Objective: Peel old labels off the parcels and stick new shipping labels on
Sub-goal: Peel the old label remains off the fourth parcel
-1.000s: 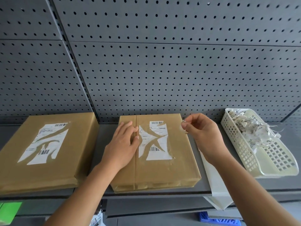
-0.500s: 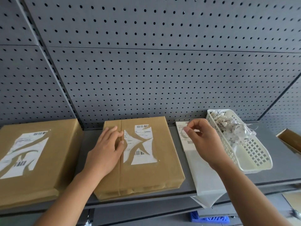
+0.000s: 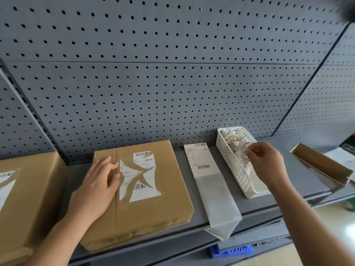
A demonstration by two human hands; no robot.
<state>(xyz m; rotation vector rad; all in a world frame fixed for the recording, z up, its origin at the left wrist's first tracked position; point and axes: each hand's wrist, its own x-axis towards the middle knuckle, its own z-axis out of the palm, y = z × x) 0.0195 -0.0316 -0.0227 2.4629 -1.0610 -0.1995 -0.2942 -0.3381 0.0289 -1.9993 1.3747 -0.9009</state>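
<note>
On the grey shelf, the parcel with a torn label is pressed by the flat, straight-fingered left hand. To its right, a label scrap is pinched by the right hand over the white basket.

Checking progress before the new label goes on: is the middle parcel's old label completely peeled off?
No, torn white pieces of the old label, barcodes included, are stuck on the middle parcel beside the left hand.

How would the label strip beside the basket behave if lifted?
The label strip is probably floppy: its end droops over the shelf edge. It looks thin, so likely light and easily slid.
</note>
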